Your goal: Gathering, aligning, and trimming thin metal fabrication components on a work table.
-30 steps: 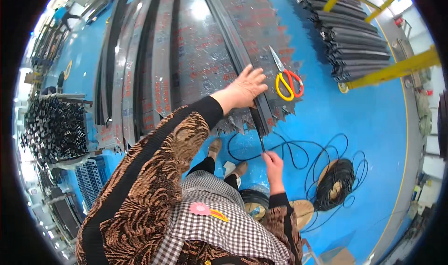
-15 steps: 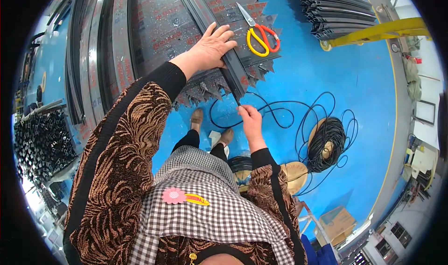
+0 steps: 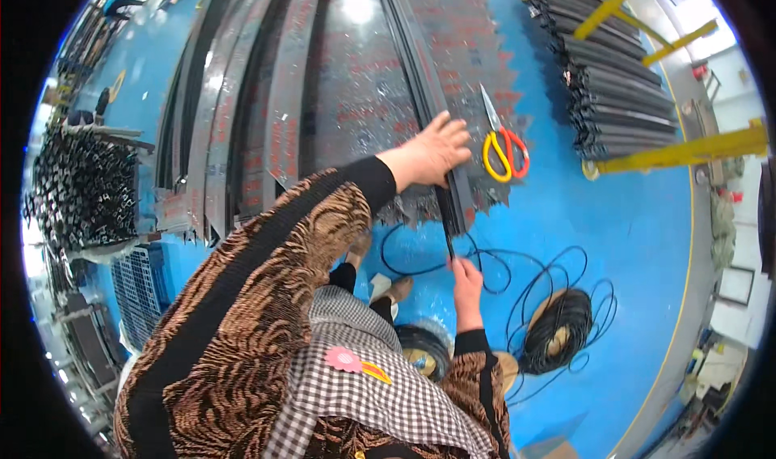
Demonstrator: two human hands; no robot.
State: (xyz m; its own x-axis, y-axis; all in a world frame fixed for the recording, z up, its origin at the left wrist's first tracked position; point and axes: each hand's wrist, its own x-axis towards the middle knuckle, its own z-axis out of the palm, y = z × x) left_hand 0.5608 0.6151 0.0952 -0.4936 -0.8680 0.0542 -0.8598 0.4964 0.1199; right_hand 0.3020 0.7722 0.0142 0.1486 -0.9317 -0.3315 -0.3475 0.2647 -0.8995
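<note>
My left hand lies on a long, narrow dark profile bar, fingers spread across its top, thumb mostly hidden. Beyond the bar's near end, my right hand pinches a thin black rubber strip that runs along the bar. Right of my left hand lies a pair of scissors with one yellow and one red handle loop, blades pointing away. Bar and scissors both rest on a broad layer of grey profiles with red print and jagged ends.
A coil of black cord sits on the blue floor at right, loose loops trailing toward my right hand. Stacked dark profiles stand on a yellow-framed rack at far right. More bundled profiles and a blue crate are at left.
The whole view has shifted, so the bench and both hands appear lower and farther right. My right hand is slightly farther from the bar's end, still pinching the strip. My left hand stays on the bar.
</note>
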